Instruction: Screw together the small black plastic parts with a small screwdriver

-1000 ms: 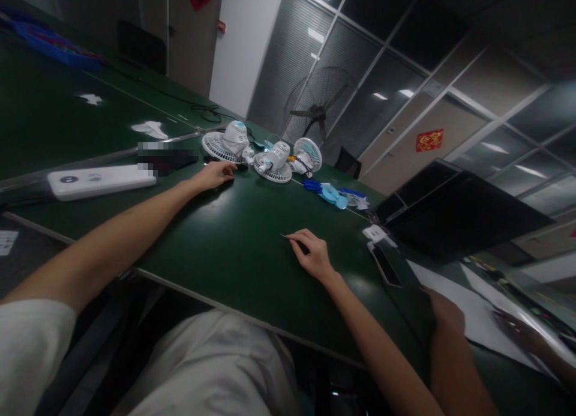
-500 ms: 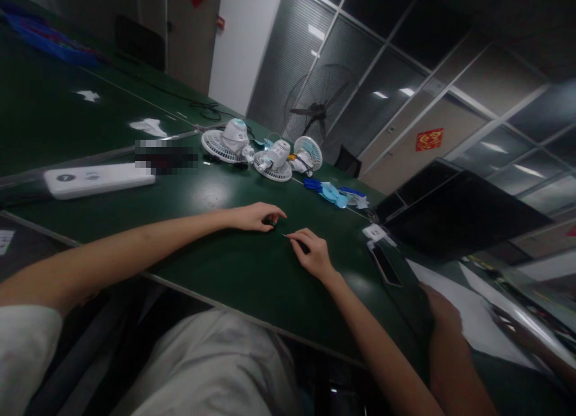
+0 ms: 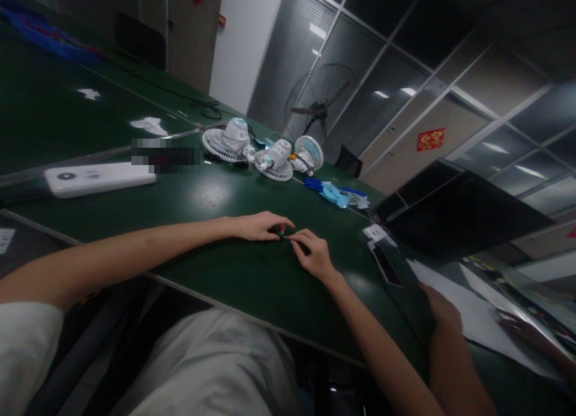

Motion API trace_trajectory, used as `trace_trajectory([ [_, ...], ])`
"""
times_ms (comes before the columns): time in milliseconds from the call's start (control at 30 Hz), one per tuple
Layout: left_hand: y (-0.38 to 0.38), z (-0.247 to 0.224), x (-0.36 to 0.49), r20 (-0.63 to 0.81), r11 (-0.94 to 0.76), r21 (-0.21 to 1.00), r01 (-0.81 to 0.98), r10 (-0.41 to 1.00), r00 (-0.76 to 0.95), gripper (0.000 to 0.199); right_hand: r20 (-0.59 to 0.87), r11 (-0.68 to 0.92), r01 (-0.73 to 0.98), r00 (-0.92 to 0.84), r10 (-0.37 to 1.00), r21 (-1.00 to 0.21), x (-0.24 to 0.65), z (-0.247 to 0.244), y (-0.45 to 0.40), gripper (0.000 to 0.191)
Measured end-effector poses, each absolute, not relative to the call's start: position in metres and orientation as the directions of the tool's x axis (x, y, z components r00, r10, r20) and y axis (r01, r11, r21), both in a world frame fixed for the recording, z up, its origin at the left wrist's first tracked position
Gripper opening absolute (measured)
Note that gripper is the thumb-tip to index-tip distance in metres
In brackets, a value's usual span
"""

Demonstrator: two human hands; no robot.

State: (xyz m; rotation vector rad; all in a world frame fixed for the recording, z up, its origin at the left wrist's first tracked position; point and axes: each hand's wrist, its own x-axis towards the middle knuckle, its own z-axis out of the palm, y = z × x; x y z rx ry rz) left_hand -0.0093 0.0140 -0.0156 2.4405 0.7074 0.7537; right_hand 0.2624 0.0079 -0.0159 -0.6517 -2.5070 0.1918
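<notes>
Over the green tabletop (image 3: 252, 284), my left hand (image 3: 261, 226) is closed on a small dark green piece (image 3: 280, 233), mostly hidden by the fingers. My right hand (image 3: 314, 255) pinches a thin, pale, rod-like piece (image 3: 285, 237) between thumb and forefinger, its tip pointing left. The rod's tip is at the green piece; whether it touches or enters it I cannot tell. Both pieces are too small to identify. The fingertips of my two hands are almost together.
Several small white fans lie beyond my hands, including one at the left (image 3: 225, 144). Light-blue fan blades (image 3: 333, 194) are right of them. A long white device (image 3: 101, 180) is at left, a phone (image 3: 386, 265) at right. Another person's arm (image 3: 450, 338) rests by white paper (image 3: 481, 320).
My left hand has moved right and slightly toward me, bringing the green piece up to the thin rod. My right hand has stayed almost still.
</notes>
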Motion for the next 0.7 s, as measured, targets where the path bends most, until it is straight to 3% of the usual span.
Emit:
trace_trajectory([
  [467, 0.006, -0.017, 0.002, 0.357, -0.741, 0.614, 0.271, 0.567, 0.742, 0.059, 0.471, 0.885, 0.393, -0.749, 0.466, -0.25, 0.259, -0.015, 0.006, 0.022],
  [600, 0.008, -0.017, -0.001, 0.355, -0.762, 0.57, 0.308, 0.566, 0.744, 0.06, 0.502, 0.868, 0.427, -0.71, 0.495, -0.252, 0.261, -0.019, 0.009, 0.023],
  [700, 0.007, -0.016, -0.006, 0.371, -0.794, 0.493, 0.354, 0.561, 0.74, 0.048, 0.503, 0.861, 0.439, -0.7, 0.506, -0.256, 0.263, -0.02, 0.011, 0.024],
])
